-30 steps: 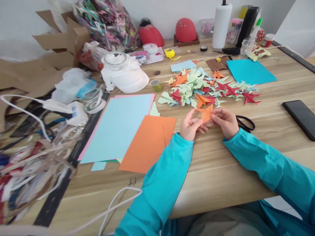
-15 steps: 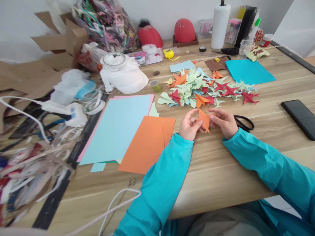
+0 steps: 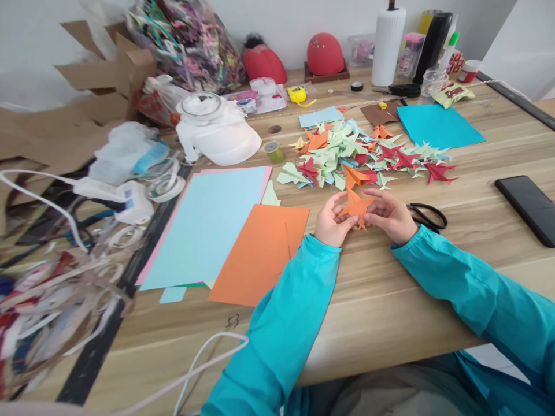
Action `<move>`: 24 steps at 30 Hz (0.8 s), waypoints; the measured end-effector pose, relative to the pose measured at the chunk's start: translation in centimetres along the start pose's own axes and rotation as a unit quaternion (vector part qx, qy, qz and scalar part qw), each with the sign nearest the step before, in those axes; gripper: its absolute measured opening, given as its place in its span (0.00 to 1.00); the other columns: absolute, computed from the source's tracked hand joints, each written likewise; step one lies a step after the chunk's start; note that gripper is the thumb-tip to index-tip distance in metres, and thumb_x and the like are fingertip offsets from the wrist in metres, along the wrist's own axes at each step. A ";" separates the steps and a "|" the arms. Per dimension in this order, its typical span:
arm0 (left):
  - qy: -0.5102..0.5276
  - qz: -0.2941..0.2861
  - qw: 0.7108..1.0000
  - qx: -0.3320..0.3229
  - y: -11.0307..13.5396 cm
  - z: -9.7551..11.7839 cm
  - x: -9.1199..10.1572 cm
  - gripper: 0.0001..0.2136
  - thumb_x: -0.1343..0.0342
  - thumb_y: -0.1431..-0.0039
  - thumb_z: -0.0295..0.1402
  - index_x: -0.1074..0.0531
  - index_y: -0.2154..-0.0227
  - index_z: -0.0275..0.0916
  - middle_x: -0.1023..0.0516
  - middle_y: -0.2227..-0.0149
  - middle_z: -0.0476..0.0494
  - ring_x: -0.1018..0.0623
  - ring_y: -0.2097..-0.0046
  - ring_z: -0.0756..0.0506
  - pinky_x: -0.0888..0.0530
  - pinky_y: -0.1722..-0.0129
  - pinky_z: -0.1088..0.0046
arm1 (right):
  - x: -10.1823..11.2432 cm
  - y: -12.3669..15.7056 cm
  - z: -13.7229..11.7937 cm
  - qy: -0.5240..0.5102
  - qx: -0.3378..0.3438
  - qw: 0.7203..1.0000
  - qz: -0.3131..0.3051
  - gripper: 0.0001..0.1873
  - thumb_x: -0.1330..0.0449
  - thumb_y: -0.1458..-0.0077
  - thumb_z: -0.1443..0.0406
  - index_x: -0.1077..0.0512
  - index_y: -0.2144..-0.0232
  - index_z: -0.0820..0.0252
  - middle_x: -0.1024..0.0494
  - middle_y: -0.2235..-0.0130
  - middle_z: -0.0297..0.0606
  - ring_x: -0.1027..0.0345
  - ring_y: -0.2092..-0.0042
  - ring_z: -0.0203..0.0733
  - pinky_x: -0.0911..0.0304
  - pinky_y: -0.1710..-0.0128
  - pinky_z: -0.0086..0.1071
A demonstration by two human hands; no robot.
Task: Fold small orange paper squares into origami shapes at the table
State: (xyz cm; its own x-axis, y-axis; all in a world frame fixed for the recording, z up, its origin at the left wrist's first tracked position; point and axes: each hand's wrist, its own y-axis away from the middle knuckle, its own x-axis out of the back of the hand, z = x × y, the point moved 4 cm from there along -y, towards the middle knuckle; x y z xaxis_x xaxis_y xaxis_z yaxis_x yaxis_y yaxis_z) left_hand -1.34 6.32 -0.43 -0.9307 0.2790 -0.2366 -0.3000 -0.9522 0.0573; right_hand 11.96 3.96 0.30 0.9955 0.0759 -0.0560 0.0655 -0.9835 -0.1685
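My left hand (image 3: pixel 332 222) and my right hand (image 3: pixel 390 216) both pinch a small folded orange paper shape (image 3: pixel 356 206) with pointed tips, just above the wooden table (image 3: pixel 390 300). The fingers of both hands are closed on its edges. Behind them lies a pile of folded paper shapes (image 3: pixel 364 156) in green, red, orange and blue. Black scissors (image 3: pixel 427 216) lie just right of my right hand, partly hidden by it. An orange sheet (image 3: pixel 260 251) lies left of my left hand.
A light blue sheet (image 3: pixel 208 222) on a pink one lies left of the orange sheet. A teal sheet (image 3: pixel 437 124) and a black phone (image 3: pixel 529 205) are at the right. A paper towel roll (image 3: pixel 387 46), white cap (image 3: pixel 225 138), cardboard and tape clutter crowd the back and left.
The orange shape has been turned and refolded between my fingers; it now shows a star-like outline. My hands have stayed in the same place.
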 end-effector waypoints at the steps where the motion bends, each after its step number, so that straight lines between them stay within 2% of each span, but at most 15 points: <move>1: -0.006 -0.001 1.000 0.000 0.0 0.1 0.0 0.33 0.36 0.65 0.31 0.41 0.52 0.35 0.26 0.71 0.45 0.27 0.77 0.51 0.29 0.76 0.74 | -0.1 0.0 0.0 0.009 0.002 1.000 -0.006 0.28 0.36 0.58 0.64 0.38 0.53 0.59 0.30 0.77 0.29 0.34 0.76 0.33 0.37 0.75 0.29; 10: -0.010 0.001 1.000 0.015 -0.1 0.2 0.2 0.31 0.38 0.64 0.29 0.40 0.53 0.36 0.27 0.71 0.46 0.30 0.79 0.52 0.33 0.79 0.75 | -0.2 0.1 0.0 0.044 0.029 0.998 -0.017 0.29 0.37 0.57 0.63 0.39 0.51 0.60 0.30 0.76 0.31 0.34 0.76 0.33 0.38 0.75 0.29; 24: 0.029 0.002 0.999 0.032 -0.1 -0.1 0.4 0.27 0.40 0.64 0.25 0.37 0.56 0.36 0.28 0.69 0.46 0.29 0.80 0.53 0.34 0.82 0.77 | -0.6 0.2 0.3 0.069 0.017 0.997 -0.034 0.30 0.38 0.56 0.64 0.42 0.50 0.60 0.29 0.75 0.32 0.34 0.74 0.34 0.40 0.76 0.28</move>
State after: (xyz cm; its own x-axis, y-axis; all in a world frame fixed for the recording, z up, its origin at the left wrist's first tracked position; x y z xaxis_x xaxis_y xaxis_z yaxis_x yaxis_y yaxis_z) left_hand -1.65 6.54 -0.60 -0.9184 0.2659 -0.2929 -0.3109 -0.9429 0.1191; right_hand 11.40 3.80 0.04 0.9890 0.1159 0.0922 0.1324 -0.9708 -0.2001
